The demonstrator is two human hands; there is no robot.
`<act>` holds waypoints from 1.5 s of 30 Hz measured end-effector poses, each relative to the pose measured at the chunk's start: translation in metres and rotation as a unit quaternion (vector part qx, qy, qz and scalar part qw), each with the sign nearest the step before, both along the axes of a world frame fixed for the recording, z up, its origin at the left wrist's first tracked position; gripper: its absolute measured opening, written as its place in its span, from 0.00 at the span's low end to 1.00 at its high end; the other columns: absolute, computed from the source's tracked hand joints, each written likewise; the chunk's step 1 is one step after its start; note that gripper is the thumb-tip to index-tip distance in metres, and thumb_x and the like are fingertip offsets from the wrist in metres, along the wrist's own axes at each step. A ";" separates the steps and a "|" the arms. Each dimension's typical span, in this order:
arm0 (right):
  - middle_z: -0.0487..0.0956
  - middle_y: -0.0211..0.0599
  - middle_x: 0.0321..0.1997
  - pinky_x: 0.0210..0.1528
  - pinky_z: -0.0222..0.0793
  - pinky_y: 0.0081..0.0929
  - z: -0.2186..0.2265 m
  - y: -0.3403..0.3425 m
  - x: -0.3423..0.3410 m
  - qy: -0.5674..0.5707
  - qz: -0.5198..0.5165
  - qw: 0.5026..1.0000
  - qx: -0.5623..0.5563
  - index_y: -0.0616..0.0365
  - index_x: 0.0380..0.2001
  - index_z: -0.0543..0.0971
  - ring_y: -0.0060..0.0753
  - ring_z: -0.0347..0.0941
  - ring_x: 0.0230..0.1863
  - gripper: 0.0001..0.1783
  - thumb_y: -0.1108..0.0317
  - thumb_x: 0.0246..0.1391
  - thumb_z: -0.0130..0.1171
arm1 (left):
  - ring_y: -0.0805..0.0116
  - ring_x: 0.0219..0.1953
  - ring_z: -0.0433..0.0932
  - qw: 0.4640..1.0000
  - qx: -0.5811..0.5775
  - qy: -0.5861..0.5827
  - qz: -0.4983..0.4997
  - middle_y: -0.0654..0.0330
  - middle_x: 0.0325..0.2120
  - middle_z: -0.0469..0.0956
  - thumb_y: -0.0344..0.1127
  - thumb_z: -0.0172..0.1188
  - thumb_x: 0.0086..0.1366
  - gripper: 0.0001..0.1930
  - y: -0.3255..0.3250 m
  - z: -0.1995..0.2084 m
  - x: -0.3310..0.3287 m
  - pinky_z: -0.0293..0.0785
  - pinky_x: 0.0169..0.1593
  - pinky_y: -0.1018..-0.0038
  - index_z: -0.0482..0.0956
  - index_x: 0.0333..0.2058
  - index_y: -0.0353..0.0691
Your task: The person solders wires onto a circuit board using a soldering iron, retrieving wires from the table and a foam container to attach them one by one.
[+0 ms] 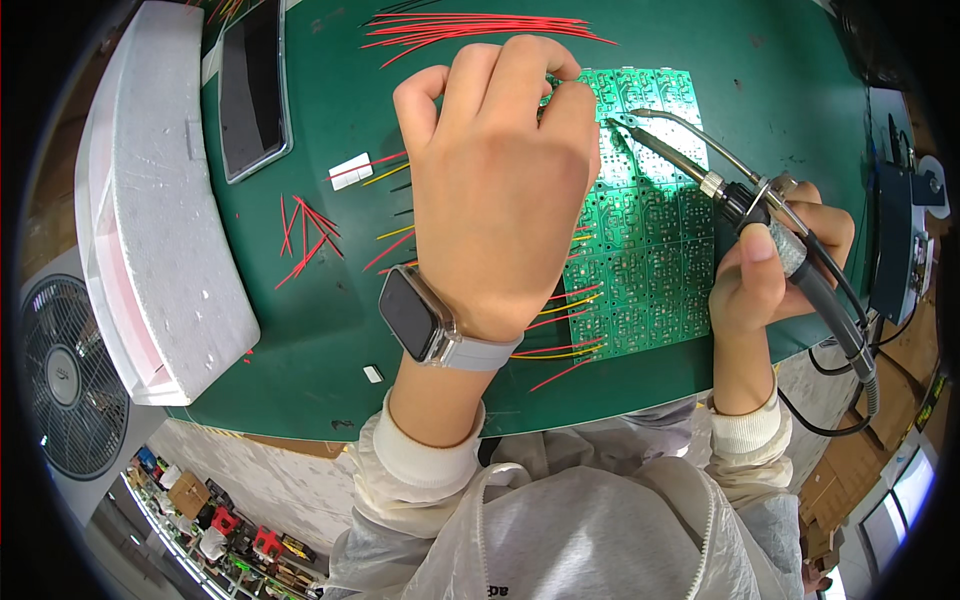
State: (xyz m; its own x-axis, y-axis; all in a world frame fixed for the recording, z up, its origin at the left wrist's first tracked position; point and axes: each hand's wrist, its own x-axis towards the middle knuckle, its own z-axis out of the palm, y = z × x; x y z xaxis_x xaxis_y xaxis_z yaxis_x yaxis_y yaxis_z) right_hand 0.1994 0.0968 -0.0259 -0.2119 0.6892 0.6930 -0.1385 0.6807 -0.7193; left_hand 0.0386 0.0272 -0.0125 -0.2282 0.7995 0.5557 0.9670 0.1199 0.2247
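A panel of green circuit boards [655, 250] lies on the green mat. My left hand [505, 170], with a watch [410, 315] on its wrist, hangs over the panel's upper left part. Its fingers are curled together, and what the fingertips pinch is hidden behind the hand. In my right hand [745, 290] is a soldering iron [822, 290] with a thin metal feed tube [690, 125] beside its shaft. The iron's tip is at the panel's upper part, close to my left fingers. Red and yellow wires [560, 350] stick out from the panel's left edge.
Long red wires [480, 30] lie at the far side, and short red wires [310, 235] to the left. A white foam box [165, 200] and a dark-screened device [253, 90] stand at the left. The iron's cable [825, 432] loops at the right edge.
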 end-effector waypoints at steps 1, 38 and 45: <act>0.68 0.36 0.17 0.22 0.57 0.16 0.000 0.001 0.000 0.008 -0.006 1.000 0.004 0.65 0.26 0.63 0.21 0.60 0.18 0.19 0.66 0.39 0.61 | 0.72 0.32 0.70 1.000 0.000 0.000 0.000 0.71 0.30 0.72 0.28 0.62 0.41 0.06 0.000 0.000 0.000 0.58 0.41 0.72 0.74 0.19 0.45; 0.73 0.30 0.25 0.28 0.60 0.13 0.015 0.013 -0.001 0.034 -0.142 0.980 -0.133 0.64 0.37 0.72 0.15 0.64 0.24 0.15 0.69 0.46 0.60 | 0.68 0.28 0.71 0.955 -0.096 -0.103 0.261 0.58 0.29 0.72 0.30 0.54 0.57 0.06 -0.119 0.020 -0.072 0.68 0.31 0.75 0.73 0.33 0.35; 0.72 0.30 0.24 0.24 0.59 0.10 0.014 0.007 0.002 0.010 -0.142 0.981 -0.129 0.65 0.36 0.72 0.14 0.64 0.22 0.14 0.72 0.45 0.61 | 0.68 0.28 0.70 0.966 -0.090 -0.083 0.226 0.57 0.29 0.69 0.28 0.54 0.56 0.04 -0.124 0.003 -0.088 0.68 0.32 0.76 0.71 0.29 0.33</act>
State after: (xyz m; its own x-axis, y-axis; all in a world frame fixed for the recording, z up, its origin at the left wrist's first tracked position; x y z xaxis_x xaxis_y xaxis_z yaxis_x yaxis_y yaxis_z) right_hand 0.2014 0.1035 -0.0115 0.0253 0.8713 0.4901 0.0141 0.4899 -0.8717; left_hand -0.0492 -0.0967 -0.0099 -0.6508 0.6775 0.3427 0.7591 0.5734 0.3081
